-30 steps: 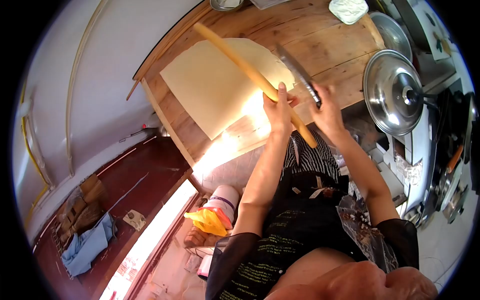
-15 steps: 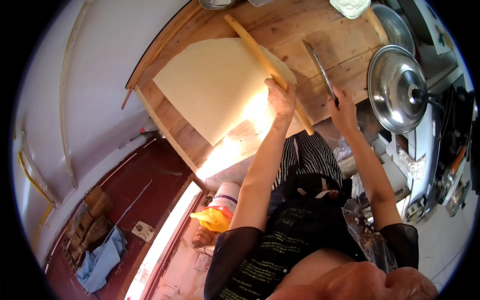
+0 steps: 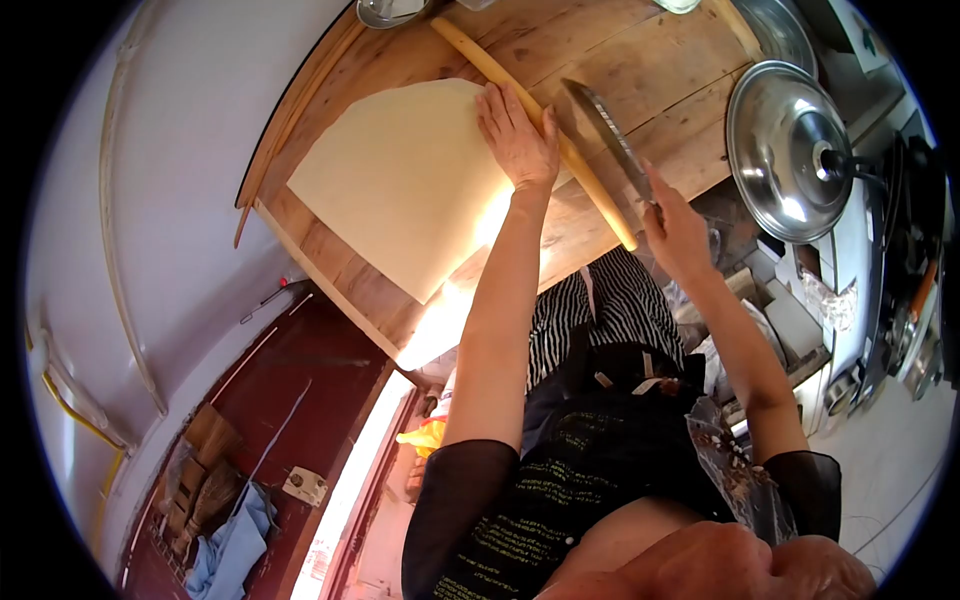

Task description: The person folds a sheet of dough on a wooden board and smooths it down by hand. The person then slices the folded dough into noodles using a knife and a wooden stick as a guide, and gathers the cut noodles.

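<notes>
The long, pale-yellow wooden rolling pin (image 3: 592, 185) lies slantwise on the brown plank counter (image 3: 660, 90), along one edge of the thin, cream-coloured dough sheet (image 3: 390, 180), which spreads to the pin's left. The left hand (image 3: 525, 145) rests at the pin's left side with its fingers extended and slightly apart, over the dough's margin, the thumb reaching across the pin; this seems to steady both, though how hard it presses cannot be told. To the pin's right, the right hand (image 3: 678, 235) has its fingers curled tight round the handle of the long, grey steel-bladed knife (image 3: 615, 140). The blade points away from the body, probably for control, roughly alongside the pin.
</notes>
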Tool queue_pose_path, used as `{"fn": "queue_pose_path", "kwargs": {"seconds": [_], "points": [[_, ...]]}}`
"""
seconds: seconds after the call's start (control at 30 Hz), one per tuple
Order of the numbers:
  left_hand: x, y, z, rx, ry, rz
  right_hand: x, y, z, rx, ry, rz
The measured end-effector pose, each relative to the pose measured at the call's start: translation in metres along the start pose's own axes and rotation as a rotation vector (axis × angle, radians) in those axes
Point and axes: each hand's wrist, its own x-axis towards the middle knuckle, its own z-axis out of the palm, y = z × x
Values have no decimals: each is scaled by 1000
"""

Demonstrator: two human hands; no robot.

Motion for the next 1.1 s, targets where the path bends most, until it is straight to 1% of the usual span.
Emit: {"fn": "queue_pose_path", "kwargs": {"seconds": [0.03, 0.1, 0.17, 0.23, 0.33, 0.5, 0.63, 0.67, 0.73, 0.8, 0.87, 0.9, 0.97, 1.03, 1.1], "points": [[0, -2, 6, 19, -54, 0, 1, -6, 4, 0, 2, 7], [2, -2, 9, -14, -70, -12, 3, -14, 11, -36, 24, -71], [3, -2, 11, -46, -83, -26, 1, -17, 12, -51, 18, -65], [3, -3, 14, -56, -62, -12, -3, -17, 13, -94, -43, -62], [1, -1, 11, -85, -40, -10, -19, -14, 9, -65, -97, -67], [-1, 0, 10, -73, -39, -12, -63, -1, -1, -18, -142, -30], [-3, -1, 9, -72, -41, -19, -68, 5, 17, -5, -153, -25], [-2, -2, 10, -72, -42, -22, -60, 2, 21, -5, -156, -25], [-1, -2, 10, -60, -58, -21, -24, -12, 36, 26, -75, -79], [0, -1, 9, -64, -64, -24, 20, -32, 46, -34, -104, -41], [1, -2, 12, -71, -70, -21, 61, -47, 48, -17, -16, -128], [2, -3, 14, -77, -58, -22, 81, -53, 41, -19, -14, -126], [2, -4, 14, -86, -47, -20, 110, -63, 19, 57, -277, 42], [1, -6, 9, -111, -59, 4, 105, -57, 4, 88, -278, 61], [1, -6, 10, -112, -55, 20, 71, -43, -2, 71, -42, -137]]}}
